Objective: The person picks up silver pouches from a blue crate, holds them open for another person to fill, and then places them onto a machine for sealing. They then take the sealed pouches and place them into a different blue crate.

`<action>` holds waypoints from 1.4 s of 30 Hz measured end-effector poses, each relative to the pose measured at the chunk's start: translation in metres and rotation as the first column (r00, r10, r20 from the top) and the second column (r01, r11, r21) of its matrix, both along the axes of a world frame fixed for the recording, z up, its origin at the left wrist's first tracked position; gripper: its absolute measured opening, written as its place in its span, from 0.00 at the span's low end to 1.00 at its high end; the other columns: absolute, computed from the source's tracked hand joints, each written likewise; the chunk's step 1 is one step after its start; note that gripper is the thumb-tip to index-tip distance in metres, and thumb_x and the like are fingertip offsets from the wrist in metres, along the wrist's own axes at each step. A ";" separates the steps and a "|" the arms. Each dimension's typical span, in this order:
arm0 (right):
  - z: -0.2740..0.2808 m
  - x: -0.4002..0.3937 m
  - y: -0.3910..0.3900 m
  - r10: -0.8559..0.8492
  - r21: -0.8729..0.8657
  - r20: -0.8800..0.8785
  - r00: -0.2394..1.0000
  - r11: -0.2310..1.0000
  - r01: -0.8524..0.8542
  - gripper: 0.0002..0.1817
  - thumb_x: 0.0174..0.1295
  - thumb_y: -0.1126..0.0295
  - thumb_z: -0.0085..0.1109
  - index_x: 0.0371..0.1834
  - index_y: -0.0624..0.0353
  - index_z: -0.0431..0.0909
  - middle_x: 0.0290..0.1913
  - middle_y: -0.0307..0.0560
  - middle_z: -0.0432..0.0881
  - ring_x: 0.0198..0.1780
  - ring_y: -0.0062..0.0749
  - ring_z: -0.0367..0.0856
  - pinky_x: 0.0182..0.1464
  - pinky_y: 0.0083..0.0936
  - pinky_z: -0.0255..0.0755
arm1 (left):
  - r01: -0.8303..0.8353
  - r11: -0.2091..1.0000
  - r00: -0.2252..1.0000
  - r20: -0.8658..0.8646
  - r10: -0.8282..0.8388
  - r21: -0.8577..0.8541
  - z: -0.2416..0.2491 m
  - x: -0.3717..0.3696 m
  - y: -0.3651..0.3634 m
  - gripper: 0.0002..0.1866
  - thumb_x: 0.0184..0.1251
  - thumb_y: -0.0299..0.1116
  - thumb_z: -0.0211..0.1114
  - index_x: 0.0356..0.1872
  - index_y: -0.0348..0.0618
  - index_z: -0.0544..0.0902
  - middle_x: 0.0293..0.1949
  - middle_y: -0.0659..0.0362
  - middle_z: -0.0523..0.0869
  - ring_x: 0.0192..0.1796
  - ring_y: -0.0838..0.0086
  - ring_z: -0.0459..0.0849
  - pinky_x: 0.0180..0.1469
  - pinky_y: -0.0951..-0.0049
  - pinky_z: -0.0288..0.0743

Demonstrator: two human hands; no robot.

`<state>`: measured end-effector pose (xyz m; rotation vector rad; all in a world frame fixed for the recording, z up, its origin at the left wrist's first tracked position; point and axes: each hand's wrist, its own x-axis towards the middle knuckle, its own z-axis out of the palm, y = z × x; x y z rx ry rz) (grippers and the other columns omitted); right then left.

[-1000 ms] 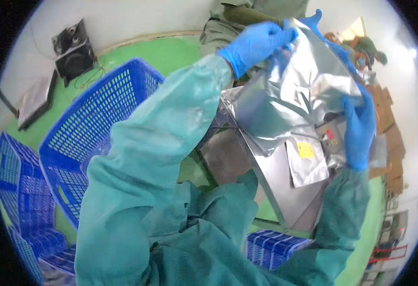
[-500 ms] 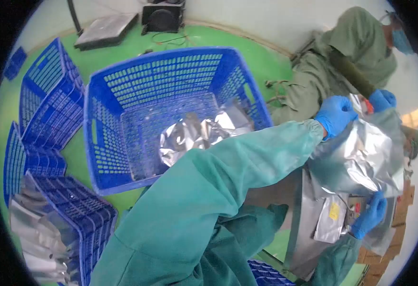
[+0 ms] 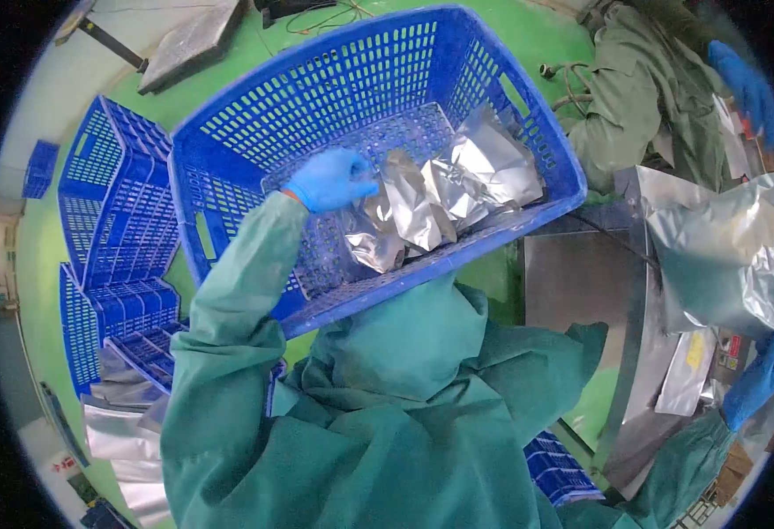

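Observation:
My left hand (image 3: 332, 180), in a blue glove, is inside the blue crate (image 3: 254, 106). Its fingers are curled and pinched at the upper edge of a crumpled silver foil pouch (image 3: 374, 249). Several more foil pouches (image 3: 497, 163) lean along the crate's near right side. Far to the right, my right hand (image 3: 755, 381), also gloved, has its fingers closed at the lower edge of a large, plump silver foil bag (image 3: 717, 251). A flat foil packet with a yellow label (image 3: 687, 372) lies beneath that bag on a metal surface (image 3: 638, 423).
Stacked blue crates (image 3: 118, 194) stand at the left, with flat silver sheets (image 3: 127, 450) below them. A co-worker in green clothing (image 3: 629, 97) sits at upper right, with a blue-gloved hand (image 3: 748, 93) near the large bag. A platform scale (image 3: 191, 44) stands at the back.
My left hand has let go of the large bag's upper corner and moved left into the crate. My right hand stays at the bag's lower edge. The view has swung left and down.

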<state>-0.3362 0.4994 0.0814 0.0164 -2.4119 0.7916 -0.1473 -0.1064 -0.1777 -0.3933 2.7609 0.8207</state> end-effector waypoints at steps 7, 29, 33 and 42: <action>-0.001 -0.002 0.011 -0.072 -0.067 0.022 0.997 0.995 0.074 0.22 0.69 0.59 0.47 0.58 0.65 0.72 0.50 0.44 0.77 0.50 0.26 0.72 0.58 0.24 0.62 | -0.040 0.961 0.992 0.107 0.072 -0.274 -0.006 -0.026 0.034 0.17 0.54 0.46 0.62 0.35 0.42 0.84 0.38 0.48 0.84 0.42 0.53 0.82 0.45 0.59 0.75; -0.053 0.043 -0.266 0.907 -0.093 0.034 0.420 0.421 -0.902 0.27 0.55 0.62 0.63 0.56 0.61 0.68 0.45 0.57 0.79 0.47 0.44 0.80 0.46 0.35 0.73 | -0.115 0.953 0.313 -0.901 0.301 0.279 0.336 -0.069 0.110 0.12 0.65 0.34 0.58 0.27 0.34 0.79 0.24 0.63 0.75 0.26 0.83 0.70 0.28 0.80 0.64; 0.016 0.027 -0.243 0.742 -0.279 -0.131 0.657 0.609 -0.743 0.28 0.57 0.60 0.60 0.57 0.65 0.67 0.42 0.56 0.80 0.41 0.39 0.80 0.46 0.33 0.73 | 0.047 0.921 0.303 -0.884 0.356 0.387 0.376 -0.104 0.151 0.12 0.66 0.32 0.56 0.39 0.32 0.82 0.29 0.61 0.78 0.31 0.82 0.73 0.32 0.82 0.67; 0.059 0.019 -0.097 0.566 -0.453 -0.146 0.811 0.691 -0.563 0.16 0.52 0.62 0.66 0.33 0.66 0.79 0.28 0.42 0.80 0.34 0.21 0.76 0.40 0.21 0.71 | 0.510 0.677 0.327 -0.848 0.418 0.530 0.343 -0.165 0.263 0.14 0.70 0.33 0.52 0.44 0.36 0.81 0.37 0.59 0.81 0.40 0.80 0.77 0.43 0.79 0.71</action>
